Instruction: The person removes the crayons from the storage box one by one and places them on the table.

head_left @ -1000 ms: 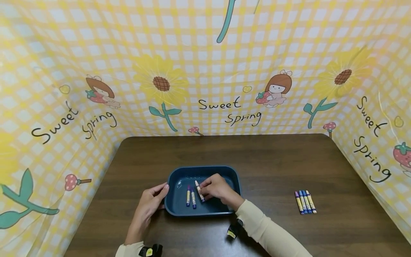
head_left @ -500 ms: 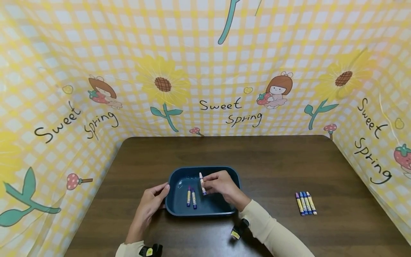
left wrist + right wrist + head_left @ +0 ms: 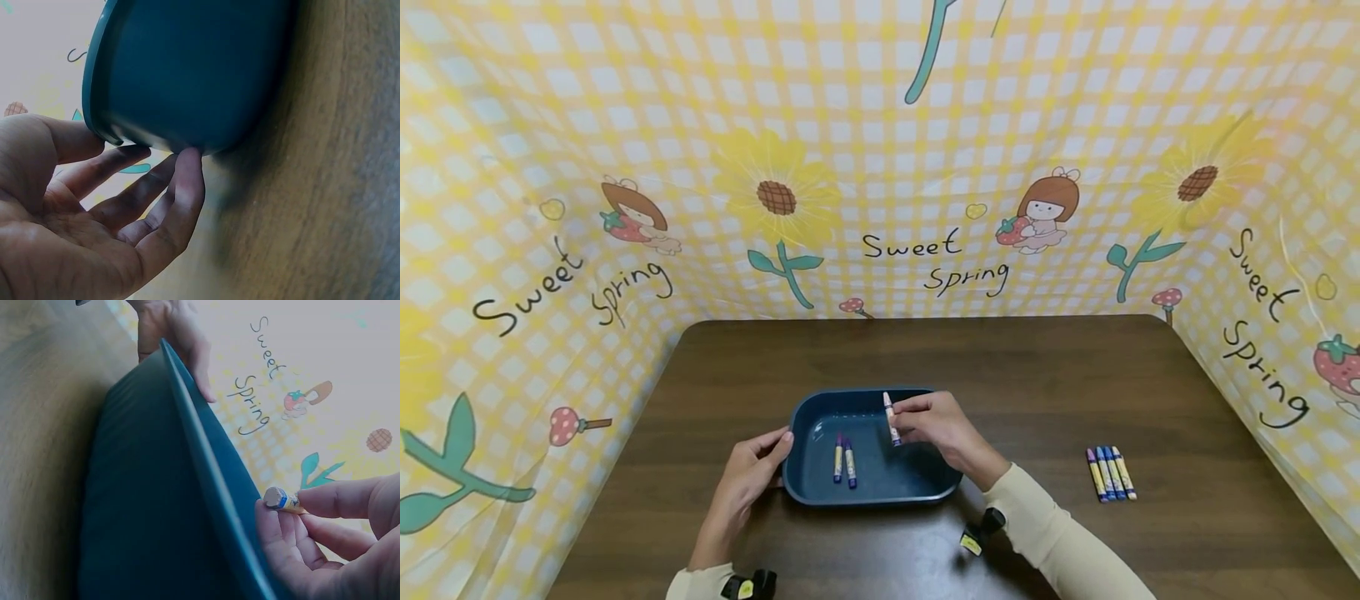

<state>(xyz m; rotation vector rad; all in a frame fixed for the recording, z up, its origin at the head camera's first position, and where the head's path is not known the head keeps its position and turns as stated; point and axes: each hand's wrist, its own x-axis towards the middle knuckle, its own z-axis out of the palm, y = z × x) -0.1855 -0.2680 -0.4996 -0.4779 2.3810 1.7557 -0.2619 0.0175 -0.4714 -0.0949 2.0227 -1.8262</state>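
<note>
A dark blue rectangular tray sits on the table. My left hand holds its left end; in the left wrist view the thumb is at the rim and the other fingertips touch the outer wall. Between thumb and fingers my right hand pinches a pale-tipped crayon, raised over the tray's right half with its tip pointing away. The right wrist view shows the flat end of this crayon close to the rim. Two purple-tipped crayons, one left and one right, lie side by side inside the tray.
Several crayons lie in a tight row on the brown table, right of the tray. A yellow checked cloth hangs behind the table and along both sides. Each wrist carries a small black camera.
My right hand has lifted the pale-tipped crayon from beside the two purple-tipped ones and moved it right and away, toward the tray's right end. My left hand has stayed at the tray.
</note>
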